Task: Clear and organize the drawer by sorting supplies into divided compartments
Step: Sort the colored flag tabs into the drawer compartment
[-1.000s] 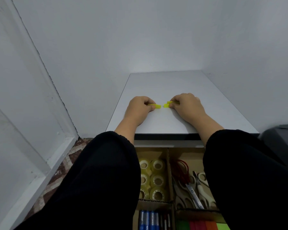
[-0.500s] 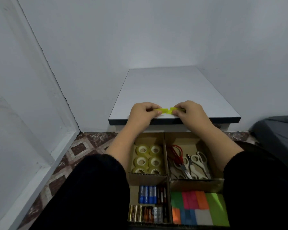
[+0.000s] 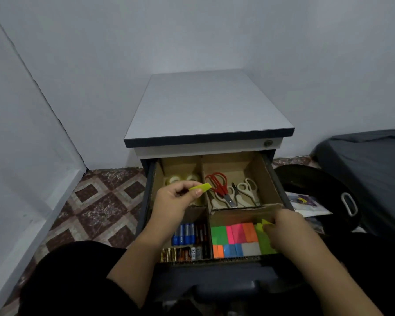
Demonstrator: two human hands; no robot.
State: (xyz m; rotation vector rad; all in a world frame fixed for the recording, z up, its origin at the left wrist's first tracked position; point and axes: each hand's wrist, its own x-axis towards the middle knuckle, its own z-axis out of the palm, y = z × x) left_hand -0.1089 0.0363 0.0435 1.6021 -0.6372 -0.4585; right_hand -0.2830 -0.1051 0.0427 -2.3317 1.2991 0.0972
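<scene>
Sticky-note strip (image 3: 200, 187), yellow-green, is pinched between the thumb and curled fingers of the left hand (image 3: 174, 201), above the divider between the two rear compartments of the drawer (image 3: 281, 190). Its long axis runs roughly left to right, with the free end pointing right and slightly up, toward the red scissors (image 3: 218, 184). The right hand (image 3: 287, 231) reaches into the front right compartment, fingers curled on a second yellow-green strip (image 3: 265, 223) at the right edge of the sticky notes (image 3: 235, 238); how that strip is oriented cannot be told. Cardboard dividers split the drawer in four: tape rolls (image 3: 174, 179) rear left, red and white scissors (image 3: 244, 190) rear right, batteries (image 3: 187, 233) front left, coloured notes front right. The drawer stands pulled out of a small cabinet (image 3: 205, 106) with a pale grey top, set in the corner of pale walls. Patterned floor tiles (image 3: 96, 206) lie to the left; a dark mattress (image 3: 374, 156) and a black bin (image 3: 317, 190) are to the right.
</scene>
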